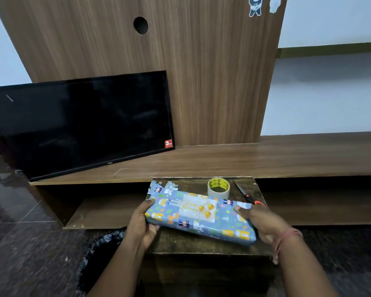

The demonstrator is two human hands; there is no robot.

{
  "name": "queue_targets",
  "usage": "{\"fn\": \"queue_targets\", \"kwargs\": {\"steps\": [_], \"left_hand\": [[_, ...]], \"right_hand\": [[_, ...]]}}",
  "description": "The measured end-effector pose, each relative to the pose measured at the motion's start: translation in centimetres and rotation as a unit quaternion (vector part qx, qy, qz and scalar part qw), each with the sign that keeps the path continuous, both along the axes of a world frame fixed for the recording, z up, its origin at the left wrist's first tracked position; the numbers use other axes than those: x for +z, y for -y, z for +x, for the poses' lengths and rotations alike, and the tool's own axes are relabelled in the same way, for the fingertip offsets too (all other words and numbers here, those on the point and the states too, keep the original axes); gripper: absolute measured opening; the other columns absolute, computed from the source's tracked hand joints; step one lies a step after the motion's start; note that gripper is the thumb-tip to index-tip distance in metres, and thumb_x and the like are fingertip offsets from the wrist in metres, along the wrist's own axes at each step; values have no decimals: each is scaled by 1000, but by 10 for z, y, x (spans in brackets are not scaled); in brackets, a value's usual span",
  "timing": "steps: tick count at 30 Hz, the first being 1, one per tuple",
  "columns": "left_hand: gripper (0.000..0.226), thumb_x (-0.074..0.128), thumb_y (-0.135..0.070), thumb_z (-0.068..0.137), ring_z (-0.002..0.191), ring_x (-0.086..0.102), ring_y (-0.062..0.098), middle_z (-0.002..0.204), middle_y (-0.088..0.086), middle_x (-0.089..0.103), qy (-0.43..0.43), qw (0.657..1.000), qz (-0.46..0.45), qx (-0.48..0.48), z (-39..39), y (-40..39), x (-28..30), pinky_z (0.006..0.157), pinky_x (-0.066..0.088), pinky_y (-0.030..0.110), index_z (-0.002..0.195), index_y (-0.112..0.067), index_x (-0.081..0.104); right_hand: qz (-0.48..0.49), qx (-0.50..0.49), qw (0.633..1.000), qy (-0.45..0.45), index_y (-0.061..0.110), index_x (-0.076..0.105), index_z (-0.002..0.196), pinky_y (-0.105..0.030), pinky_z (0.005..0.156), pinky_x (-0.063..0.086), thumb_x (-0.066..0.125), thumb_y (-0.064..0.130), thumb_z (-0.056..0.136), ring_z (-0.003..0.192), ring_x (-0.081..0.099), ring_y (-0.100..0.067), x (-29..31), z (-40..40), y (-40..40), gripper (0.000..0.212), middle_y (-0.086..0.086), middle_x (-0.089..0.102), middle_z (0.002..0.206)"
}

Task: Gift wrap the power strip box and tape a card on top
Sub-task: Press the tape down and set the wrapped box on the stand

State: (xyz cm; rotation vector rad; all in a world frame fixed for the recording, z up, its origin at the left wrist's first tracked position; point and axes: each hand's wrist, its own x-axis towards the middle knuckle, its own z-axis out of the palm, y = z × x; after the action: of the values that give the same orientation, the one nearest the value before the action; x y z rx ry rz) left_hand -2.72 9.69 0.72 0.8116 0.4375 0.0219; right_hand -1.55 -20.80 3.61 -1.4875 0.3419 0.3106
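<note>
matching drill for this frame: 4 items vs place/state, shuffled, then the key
Items:
1. wrapped box
2. tape roll
3. scissors
4. card

Places/states:
A. lying at the right edge of the small table, orange handles toward the person
B. held at both ends by the left hand and right hand
C. flat on top of the blue patterned paper
D. standing on the table just behind the box

Pairs: 1-B, 2-D, 3-A, 4-C
</note>
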Motion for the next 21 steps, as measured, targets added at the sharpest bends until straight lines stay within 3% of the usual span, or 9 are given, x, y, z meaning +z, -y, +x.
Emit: {"fn": "queue_targets", "kwargs": {"steps": [1,3,5,7,9,11,14,18,21], "left_hand": [[32,56,-17,98,95,75,34,112,21,74,-28,998,44,-19,-1,-1,-4,82,63,48,124,0,61],[44,67,-28,91,108,70,42,115,22,73,-86,983,153,-54,-5,-2,-10,95,55,61,128,-6,61],[46,73,-38,81,105,71,41,111,17,76,-101,962,243,-77,-4,-6,-22,99,51,65,120,-13,70],[38,75,-39,81,99,73,32,104,10,78,-107,922,362,-82,-10,-1,-16,101,53,51,108,-13,77],[26,77,-30,86,94,72,26,101,8,78,-119,886,443,-72,-16,3,-9,94,56,39,106,-14,77],[16,72,-19,93,88,72,24,97,8,78,-111,871,470,-85,-17,5,-10,84,56,34,106,-12,77],[11,66,-16,97,81,70,20,88,3,76,-112,857,494,-91,-17,9,-9,73,51,28,102,-13,76],[21,66,-17,94,86,72,28,80,4,76,-141,845,511,-73,-13,9,-9,80,56,35,74,-19,72],[25,66,-20,92,89,71,31,88,14,76,-168,842,507,-74,-13,11,-7,77,54,34,68,-15,67]], "right_hand": [[-29,-19,999,0,-3,66,100,-37,59,61,64,7,97,63,73,-26,-4,2,5,11,-18,75,82],[-128,-47,991,7,-5,63,103,-47,76,58,69,20,95,74,71,-32,-10,10,9,27,-24,74,94],[-229,-49,972,12,-5,66,92,-39,75,53,71,29,93,72,64,-29,-14,15,6,35,-19,70,86],[-243,-59,968,10,5,57,70,-33,64,42,71,25,93,70,53,-24,-21,18,4,34,-13,61,79],[-266,-80,960,22,5,56,68,-29,66,36,73,17,91,79,50,-24,-27,20,3,31,-12,61,82],[-282,-82,956,23,-2,65,80,-28,71,38,74,15,90,81,52,-25,-33,22,1,22,-13,62,84],[-289,-97,952,20,-5,70,101,-28,75,44,74,22,89,90,63,-31,-40,24,-5,30,-15,69,95],[-332,-105,937,23,1,66,117,-38,91,47,67,25,94,109,63,-40,-40,20,-20,33,-20,67,118],[-379,-105,919,24,1,56,131,-41,97,45,61,22,98,122,57,-42,-35,16,-28,39,-21,59,134]]}}
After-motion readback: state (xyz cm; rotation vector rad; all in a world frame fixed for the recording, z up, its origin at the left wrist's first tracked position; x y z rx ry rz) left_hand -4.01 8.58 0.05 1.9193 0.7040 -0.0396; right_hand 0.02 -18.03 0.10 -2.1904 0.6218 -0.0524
